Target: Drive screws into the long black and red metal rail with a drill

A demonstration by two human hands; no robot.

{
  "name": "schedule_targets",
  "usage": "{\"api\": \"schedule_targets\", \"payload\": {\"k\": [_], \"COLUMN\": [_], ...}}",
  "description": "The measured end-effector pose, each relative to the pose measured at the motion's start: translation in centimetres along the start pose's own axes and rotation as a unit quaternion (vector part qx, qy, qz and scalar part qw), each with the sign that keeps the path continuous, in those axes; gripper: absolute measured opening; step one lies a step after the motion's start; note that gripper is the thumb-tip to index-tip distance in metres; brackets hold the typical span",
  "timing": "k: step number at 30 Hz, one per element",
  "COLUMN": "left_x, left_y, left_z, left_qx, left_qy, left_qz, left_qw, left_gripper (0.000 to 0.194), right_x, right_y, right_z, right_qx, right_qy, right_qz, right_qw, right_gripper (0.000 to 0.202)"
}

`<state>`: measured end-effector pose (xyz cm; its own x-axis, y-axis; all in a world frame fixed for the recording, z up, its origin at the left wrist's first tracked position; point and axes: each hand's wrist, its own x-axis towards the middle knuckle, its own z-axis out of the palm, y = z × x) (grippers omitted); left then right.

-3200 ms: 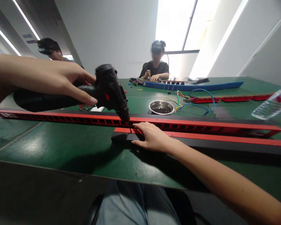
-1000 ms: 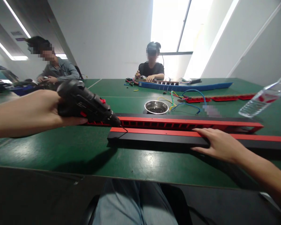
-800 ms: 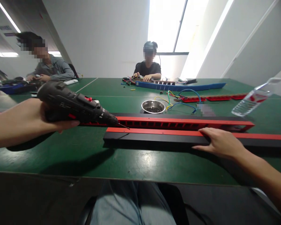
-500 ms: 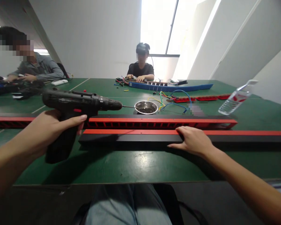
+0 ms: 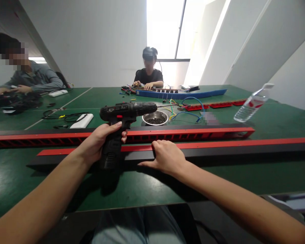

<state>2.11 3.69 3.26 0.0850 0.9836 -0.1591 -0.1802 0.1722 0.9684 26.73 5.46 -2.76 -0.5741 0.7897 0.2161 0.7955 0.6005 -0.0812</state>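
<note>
In my left hand (image 5: 98, 140) is a black cordless drill (image 5: 128, 111), its fingers wrapped round the grip. The drill's long bit points right, above the steel bowl (image 5: 144, 120) of small dark screws. My right hand (image 5: 169, 156) is closed over the near black-and-red bar (image 5: 218, 149), fingers on the red top and thumb low on the black front side. Behind it lies a second red-and-black bar (image 5: 234, 130) with a row of square openings. Part of the near bar is hidden behind the drill's handle.
A tilted water bottle (image 5: 252, 103), colored wires (image 5: 186, 113) and red strips (image 5: 218, 105) lie at the right back. Beyond is a long blue piece (image 5: 180, 94), by a seated person (image 5: 149, 74). A white power adapter (image 5: 82, 120) with black cable and another person (image 5: 38, 76) are leftward.
My left hand has carried the drill to the right, its bit passing over the bowl. The near bar has slid left along with my right hand. The view has shifted slightly.
</note>
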Motion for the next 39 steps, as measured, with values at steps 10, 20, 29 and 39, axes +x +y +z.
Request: {"api": "schedule_targets", "payload": {"k": [10,20,29,39], "left_x": [0.4,-0.5,-0.7,-0.2], "left_y": [-1.1,-2.7,-2.9,-2.9], "left_z": [-1.2,-2.5,-2.5,-2.4], "left_qx": [0.015,-0.010,-0.029,-0.073], "left_qy": [0.002,0.026,0.031,0.022], "left_qz": [-0.006,-0.009,-0.016,0.024], "left_qw": [1.000,1.000,0.999,0.997], "left_gripper": [0.024,0.022,0.024,0.019], "right_x": [1.1,2.3,5.1,10.3], "right_y": [-2.0,1.9,8.0,10.6], "right_z": [0.4,-1.4,-2.5,-1.5], "right_qx": [0.013,0.467,0.575,0.332], "right_qy": [-0.011,0.120,0.086,0.136], "right_qz": [-0.021,0.111,0.167,0.146], "right_qw": [1.000,0.869,0.796,0.922], "right_gripper": [0.089,0.048,0.049,0.030]}}
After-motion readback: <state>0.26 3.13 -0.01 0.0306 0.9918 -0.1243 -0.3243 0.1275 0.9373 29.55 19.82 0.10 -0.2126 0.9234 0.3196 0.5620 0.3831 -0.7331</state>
